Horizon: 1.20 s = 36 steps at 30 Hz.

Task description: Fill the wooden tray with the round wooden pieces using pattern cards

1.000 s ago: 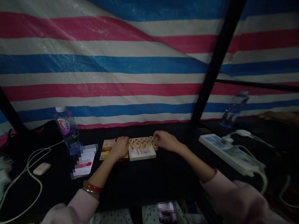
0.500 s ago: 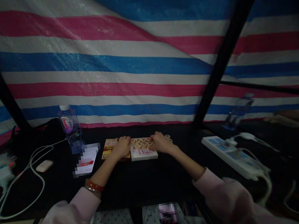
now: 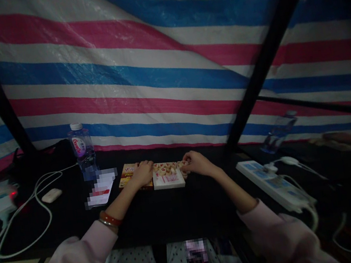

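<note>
A white box [image 3: 169,183] lies on the black table in front of me, with several round wooden Chinese chess pieces [image 3: 164,168] marked in red in its far part. My left hand [image 3: 143,173] lies over a yellow and brown printed box [image 3: 126,180], its fingers bent against the white box's left edge. At the right edge of the white box, my right hand [image 3: 196,164] pinches chess pieces between thumb and fingers. A few pieces show below its fingertips; how many it holds is hidden.
Left of the boxes are a phone [image 3: 102,187], a water bottle [image 3: 83,151], a small white case [image 3: 52,195] and white cables. A power strip [image 3: 272,185] stands at right, with another bottle [image 3: 278,132] beyond. Another person's hand [image 3: 338,138] shows dimly at far right.
My right hand has moved a little to the right, from over the white box to the pieces at its right edge. My left hand has hardly moved.
</note>
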Tool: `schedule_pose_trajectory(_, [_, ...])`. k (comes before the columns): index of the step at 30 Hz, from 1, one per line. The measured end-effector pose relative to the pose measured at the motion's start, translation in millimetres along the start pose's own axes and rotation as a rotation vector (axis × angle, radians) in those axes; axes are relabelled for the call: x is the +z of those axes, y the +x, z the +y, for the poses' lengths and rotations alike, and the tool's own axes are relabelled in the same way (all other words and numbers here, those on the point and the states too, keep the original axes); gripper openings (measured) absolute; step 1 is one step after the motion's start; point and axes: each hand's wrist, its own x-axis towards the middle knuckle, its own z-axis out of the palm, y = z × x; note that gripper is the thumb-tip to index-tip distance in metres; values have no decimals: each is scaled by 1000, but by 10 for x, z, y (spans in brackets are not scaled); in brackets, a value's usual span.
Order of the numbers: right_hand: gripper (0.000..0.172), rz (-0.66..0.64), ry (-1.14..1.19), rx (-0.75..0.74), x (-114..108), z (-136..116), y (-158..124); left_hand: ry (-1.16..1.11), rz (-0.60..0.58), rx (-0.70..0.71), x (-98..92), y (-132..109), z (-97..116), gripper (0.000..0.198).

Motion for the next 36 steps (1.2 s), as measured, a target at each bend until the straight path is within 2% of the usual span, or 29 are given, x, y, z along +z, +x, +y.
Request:
schedule_pose_trajectory(5, [29, -86, 4, 86, -92, 190, -176, -5, 5, 0, 15, 7, -10, 34])
schedule_pose_trajectory(12, [22, -144, 10, 187, 107, 291, -261, 5, 14, 9, 35, 13, -21, 35])
schedule_pose_trajectory(20, [24, -143, 110, 183, 196, 295, -244, 6, 6, 5, 32, 18, -28, 34])
schedule_pose_trajectory(27, [33, -118, -83, 124, 25, 114, -239, 5, 10, 6, 61, 31, -36, 34])
schedule_pose_trajectory(30, [27, -85, -100, 71, -11, -47, -186, 9, 15, 5, 65, 32, -33, 34])
schedule_pose_trajectory(36, [21, -114, -140, 37, 173, -340, -17, 10, 16, 1, 53, 24, -26, 34])
